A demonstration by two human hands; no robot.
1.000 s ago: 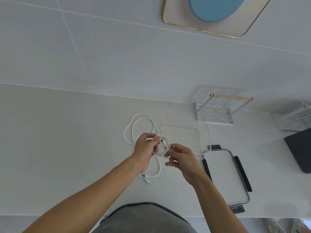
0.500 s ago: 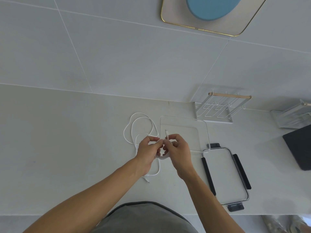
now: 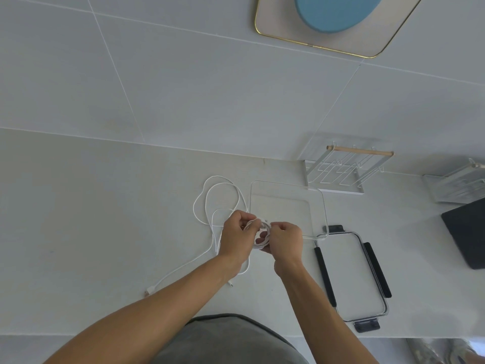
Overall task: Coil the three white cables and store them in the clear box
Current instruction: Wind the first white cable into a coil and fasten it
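Note:
My left hand [image 3: 237, 236] and my right hand [image 3: 284, 239] are close together, both gripping a small coil of white cable [image 3: 261, 233] between them, just in front of the clear box's near-left corner. The clear box [image 3: 325, 206] stands open on the white counter, nothing visible inside it. Loose white cable [image 3: 210, 200] lies in loops to the left of the box. One strand runs down to a plug [image 3: 150, 290] near the counter's front edge. A second small plug [image 3: 230, 284] shows under my left wrist.
The box's lid [image 3: 349, 274], clear with black clips, lies to the right of my right arm. A white wire rack with a wooden bar [image 3: 349, 169] stands at the wall behind the box. A dark tablet-like slab [image 3: 467, 232] sits at the far right.
My right hand came in from the lower right to meet the left at the coil. The coil is now tighter and held by both hands; the loose plug end is no longer sticking up.

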